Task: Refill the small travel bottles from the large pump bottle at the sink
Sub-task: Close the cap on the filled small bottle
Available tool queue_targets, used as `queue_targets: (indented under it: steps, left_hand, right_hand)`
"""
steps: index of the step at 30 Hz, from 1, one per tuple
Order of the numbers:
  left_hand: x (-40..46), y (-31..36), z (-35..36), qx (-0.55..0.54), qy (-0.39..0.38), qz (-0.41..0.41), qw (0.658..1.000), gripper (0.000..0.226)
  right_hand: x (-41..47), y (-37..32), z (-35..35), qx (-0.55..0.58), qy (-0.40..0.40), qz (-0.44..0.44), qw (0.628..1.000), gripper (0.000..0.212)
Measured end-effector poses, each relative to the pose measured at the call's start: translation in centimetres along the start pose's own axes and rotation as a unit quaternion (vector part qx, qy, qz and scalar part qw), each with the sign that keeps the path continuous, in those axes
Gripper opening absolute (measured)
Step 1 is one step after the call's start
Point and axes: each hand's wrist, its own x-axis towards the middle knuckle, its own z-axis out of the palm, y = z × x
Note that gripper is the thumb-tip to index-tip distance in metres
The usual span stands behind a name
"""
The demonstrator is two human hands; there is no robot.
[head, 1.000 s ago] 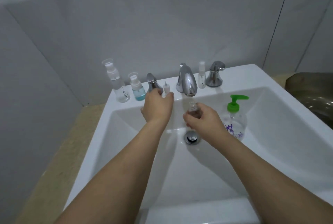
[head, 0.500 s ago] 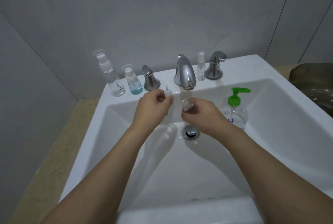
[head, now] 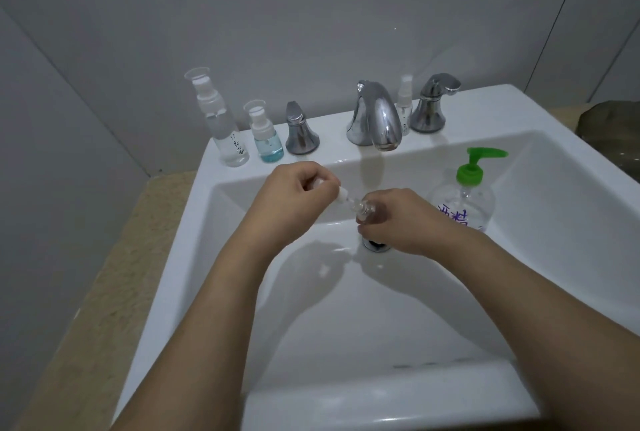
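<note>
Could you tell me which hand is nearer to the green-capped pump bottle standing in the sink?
The right hand, gripping a small bottle just left of the pump bottle; the left hand is farther left.

A home bathroom: a white ceramic sink (head: 491, 108) carries a chrome faucet (head: 375, 118), two chrome tap handles flanking the faucet, toiletry bottles left of it, grey tiled wall (head: 311, 14) behind.

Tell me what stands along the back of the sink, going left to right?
Tall clear bottle → small blue bottle → left tap handle → spout → tiny spray bottle → right tap handle.
</note>
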Motion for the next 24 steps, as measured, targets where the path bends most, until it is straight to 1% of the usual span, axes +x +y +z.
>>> queue_targets:
  steps: [3,8,13,15,20,22,24]
  left_hand:
    - [0.1,-0.2,0.0,0.018,-0.008,-0.007,1.000,0.016]
    - [0.2,-0.5,0.3,0.037,-0.027,-0.015,0.999,0.012]
    - [0.2,-0.6,0.7,0.051,-0.046,-0.028,0.997,0.022]
    - [0.3,-0.7,0.7,0.054,-0.047,-0.028,0.997,0.023]
    - [0.5,-1.1,0.8,0.041,-0.065,-0.021,0.997,0.008]
    - [0.5,-1.1,0.8,0.044,-0.064,-0.022,0.997,0.008]
    - [0.4,-0.9,0.7,0.063,-0.058,-0.033,0.996,0.016]
  right_hand:
    - [-0.2,-0.3,0.0,-0.003,-0.004,-0.007,1.000,0.007]
    - [-0.2,-0.4,0.2,-0.002,-0.001,-0.008,1.000,0.013]
    - [-0.4,-0.6,0.3,0.008,-0.005,-0.010,1.000,0.027]
    - [-0.4,-0.6,0.3,0.012,-0.005,-0.010,1.000,0.027]
    - [-0.2,-0.5,0.4,0.022,-0.005,-0.012,1.000,0.026]
    - [-0.2,-0.4,0.4,0.022,-0.004,-0.014,1.000,0.024]
    - [-0.2,-0.4,0.4,0.014,-0.003,-0.016,1.000,0.018]
